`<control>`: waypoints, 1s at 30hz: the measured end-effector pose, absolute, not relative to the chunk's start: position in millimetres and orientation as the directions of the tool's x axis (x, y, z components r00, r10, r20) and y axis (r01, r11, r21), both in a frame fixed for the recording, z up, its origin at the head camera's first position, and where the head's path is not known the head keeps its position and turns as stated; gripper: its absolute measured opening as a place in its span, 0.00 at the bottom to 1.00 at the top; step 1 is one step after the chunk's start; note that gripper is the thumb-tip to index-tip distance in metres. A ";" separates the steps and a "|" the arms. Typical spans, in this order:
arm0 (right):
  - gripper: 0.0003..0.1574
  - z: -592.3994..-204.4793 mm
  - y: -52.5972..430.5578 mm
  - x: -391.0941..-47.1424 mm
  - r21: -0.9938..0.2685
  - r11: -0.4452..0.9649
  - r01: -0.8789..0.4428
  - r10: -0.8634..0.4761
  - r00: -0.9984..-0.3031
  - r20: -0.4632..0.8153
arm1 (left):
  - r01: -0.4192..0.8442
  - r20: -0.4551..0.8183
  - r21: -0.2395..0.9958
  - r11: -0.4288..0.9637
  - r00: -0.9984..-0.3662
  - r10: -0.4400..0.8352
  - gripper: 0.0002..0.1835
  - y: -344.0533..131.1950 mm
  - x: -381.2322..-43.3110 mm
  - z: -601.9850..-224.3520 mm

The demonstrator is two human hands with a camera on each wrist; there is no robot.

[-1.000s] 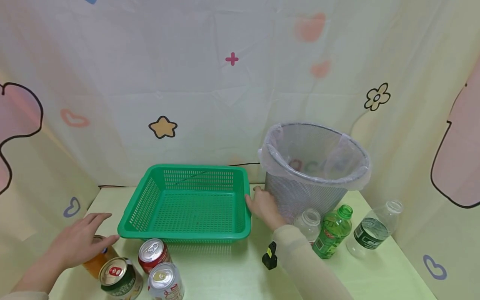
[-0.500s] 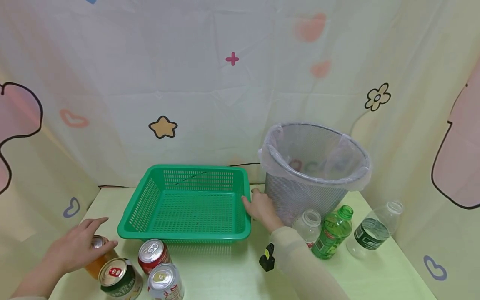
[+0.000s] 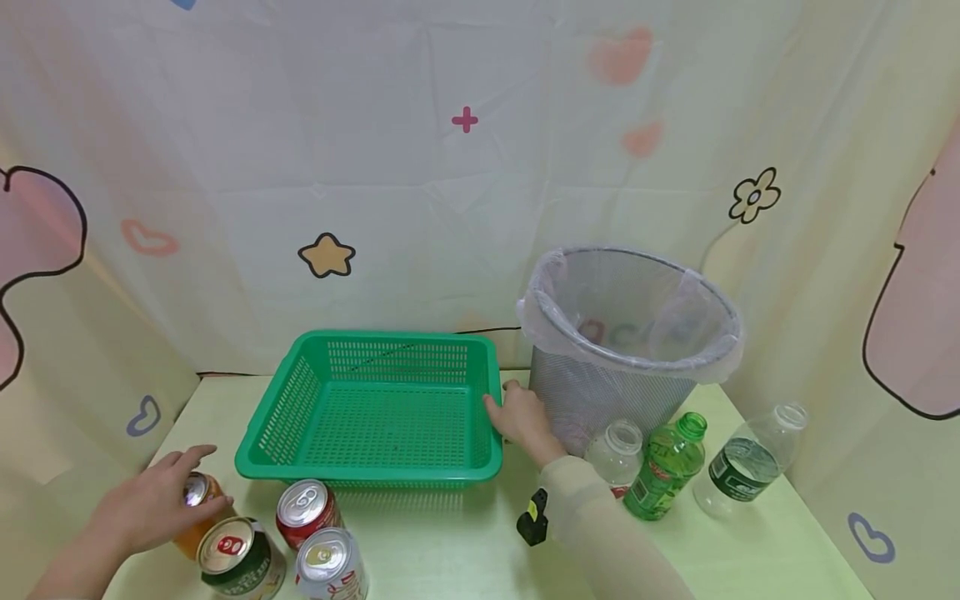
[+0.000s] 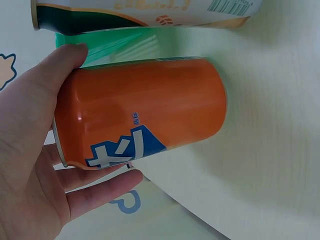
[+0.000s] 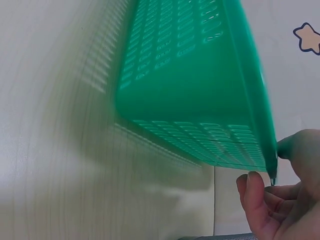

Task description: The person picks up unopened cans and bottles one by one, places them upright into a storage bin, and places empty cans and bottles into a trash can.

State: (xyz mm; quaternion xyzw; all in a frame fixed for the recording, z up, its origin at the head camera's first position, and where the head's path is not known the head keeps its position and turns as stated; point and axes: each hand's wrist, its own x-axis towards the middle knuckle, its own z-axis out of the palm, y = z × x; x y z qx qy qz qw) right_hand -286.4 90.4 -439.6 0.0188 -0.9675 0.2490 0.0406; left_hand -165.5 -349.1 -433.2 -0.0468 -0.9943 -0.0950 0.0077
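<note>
An orange soda can (image 4: 145, 110) stands at the table's left, beside my left hand (image 3: 146, 508). That hand's thumb and fingers are spread around the can's top, with wide gaps showing in the left wrist view. With my right hand (image 3: 523, 421) I pinch the right rim of a green plastic basket (image 3: 397, 482). In the right wrist view my right hand (image 5: 285, 195) has its thumb on the rim and its fingers curled below it. The basket holds nothing. In front of it stand a red can (image 3: 303, 510), a dark green can (image 3: 240, 558) and a white can (image 3: 330, 562).
A mesh bin (image 3: 600, 392) lined with a clear bag stands behind my right forearm. Near it are a clear bottle (image 3: 617, 454), a green bottle (image 3: 666, 471) and a larger clear bottle (image 3: 742, 467). A small black object (image 3: 532, 521) shows beside the right sleeve. A patterned curtain (image 3: 405, 167) hangs behind.
My left hand has come down and slightly left around the orange can. The right hand has shifted left, its thumb now over the basket's rim. The basket stays in place.
</note>
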 end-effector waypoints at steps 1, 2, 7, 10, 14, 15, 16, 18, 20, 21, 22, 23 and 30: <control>0.33 -439.6 90.2 -286.3 -0.483 0.874 -0.056 -0.015 -0.996 0.089 | 0.095 0.022 0.189 0.977 -0.995 0.093 0.43 -348.9 -165.7 -433.1; 0.33 -439.5 90.3 -286.1 -0.485 0.873 -0.057 -0.015 -0.996 0.090 | 0.098 0.018 0.191 0.977 -0.995 0.096 0.41 -348.7 -166.0 -432.9; 0.31 -438.7 90.2 -284.6 -0.508 0.860 -0.045 -0.008 -0.997 0.076 | 0.106 -0.009 0.200 0.974 -0.994 0.110 0.36 -347.5 -167.4 -431.9; 0.30 -438.6 90.1 -284.6 -0.524 0.851 -0.044 -0.009 -0.998 0.069 | 0.113 -0.020 0.207 0.972 -0.993 0.120 0.32 -346.8 -168.1 -431.7; 0.29 -439.5 90.0 -285.2 -0.551 0.833 -0.054 -0.018 -0.997 0.071 | 0.132 -0.026 0.211 0.969 -0.990 0.141 0.27 -345.8 -168.7 -432.5; 0.29 -439.8 89.9 -285.1 -0.560 0.827 -0.055 -0.020 -0.997 0.069 | 0.135 -0.030 0.213 0.968 -0.989 0.144 0.27 -345.6 -168.7 -432.6; 0.29 -440.1 89.8 -284.9 -0.561 0.826 -0.056 -0.021 -0.997 0.070 | 0.137 -0.030 0.212 0.968 -0.989 0.147 0.27 -345.3 -168.4 -432.7; 0.28 -440.7 89.7 -284.5 -0.569 0.820 -0.056 -0.019 -0.997 0.070 | 0.134 -0.030 0.214 0.968 -0.989 0.144 0.27 -344.3 -167.6 -432.4; 0.28 -441.1 89.4 -284.1 -0.571 0.820 -0.053 -0.016 -0.997 0.069 | 0.132 -0.032 0.219 0.967 -0.989 0.143 0.27 -343.6 -167.2 -432.1; 0.28 -441.0 89.1 -283.6 -0.578 0.814 -0.050 -0.014 -0.998 0.066 | 0.132 -0.033 0.220 0.967 -0.989 0.142 0.27 -343.5 -167.3 -432.2; 0.28 -441.2 88.9 -283.5 -0.581 0.813 -0.049 -0.013 -0.998 0.067 | 0.131 -0.032 0.220 0.967 -0.989 0.141 0.27 -343.6 -167.3 -432.4; 0.27 -441.4 88.6 -283.6 -0.588 0.807 -0.049 -0.012 -0.998 0.067 | 0.131 -0.030 0.222 0.966 -0.990 0.141 0.26 -343.8 -167.5 -432.6; 0.27 -442.7 88.1 -287.2 -0.616 0.786 -0.038 -0.002 -0.998 0.060 | 0.131 -0.040 0.230 0.964 -0.989 0.144 0.28 -345.9 -170.5 -433.0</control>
